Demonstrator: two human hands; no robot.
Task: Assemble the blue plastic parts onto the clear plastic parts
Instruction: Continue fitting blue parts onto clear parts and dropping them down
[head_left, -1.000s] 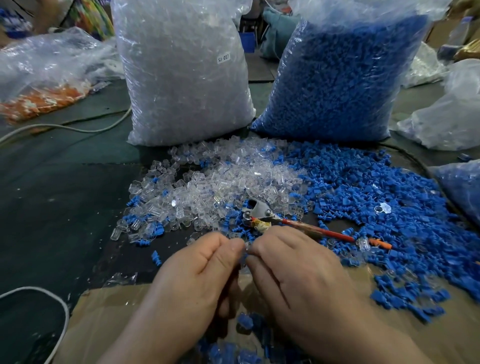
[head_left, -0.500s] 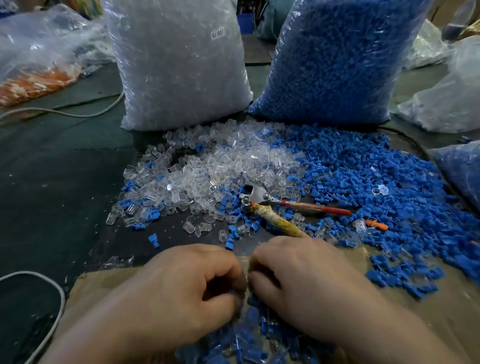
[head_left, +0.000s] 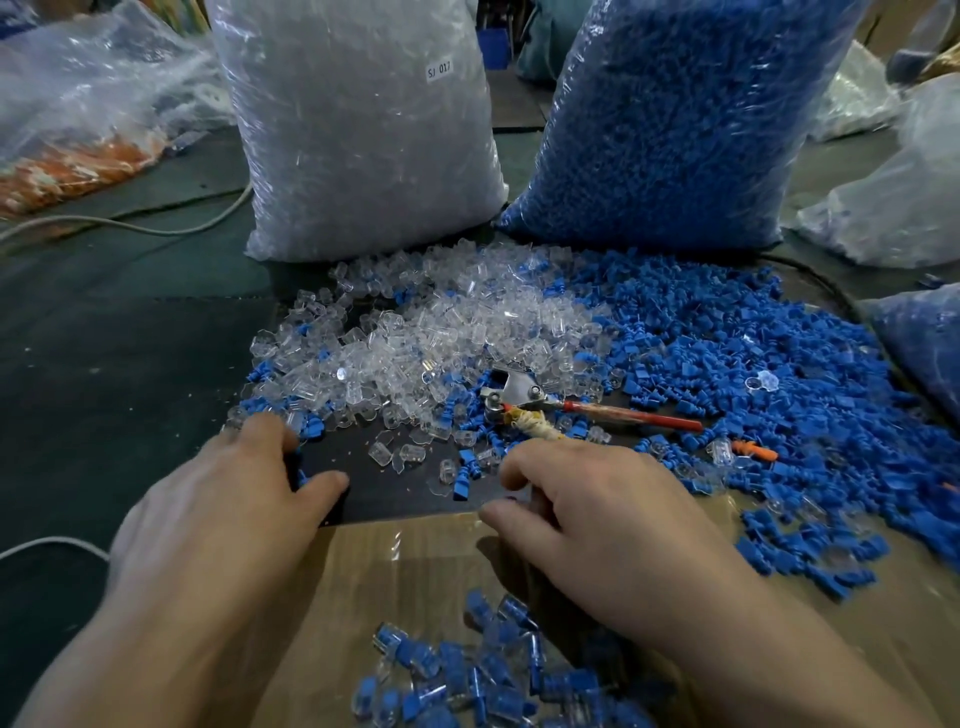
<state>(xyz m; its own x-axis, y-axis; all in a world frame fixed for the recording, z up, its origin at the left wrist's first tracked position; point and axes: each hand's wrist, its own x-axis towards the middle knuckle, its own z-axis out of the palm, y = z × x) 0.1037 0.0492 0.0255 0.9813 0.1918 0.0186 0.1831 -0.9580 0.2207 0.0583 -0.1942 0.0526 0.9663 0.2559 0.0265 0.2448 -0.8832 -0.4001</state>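
Observation:
A heap of clear plastic parts (head_left: 431, 338) lies on the dark table, with a wide heap of blue plastic parts (head_left: 727, 353) to its right. Several joined blue-and-clear pieces (head_left: 467, 675) lie on brown cardboard (head_left: 415, 561) near me. My left hand (head_left: 223, 509) reaches toward the near left edge of the clear heap, fingers relaxed, fingertips by a blue part. My right hand (head_left: 587, 519) hovers over scattered parts near the cardboard's far edge, fingers loosely bent, nothing seen held.
A big bag of clear parts (head_left: 363, 130) and a big bag of blue parts (head_left: 675, 119) stand behind the heaps. Pliers with red handles (head_left: 545, 405) lie between the heaps. A white cable (head_left: 52, 545) runs at left. More bags sit at both sides.
My hands have come apart and moved forward from the cardboard toward the heaps. The joined piece they were pressing together is no longer between them.

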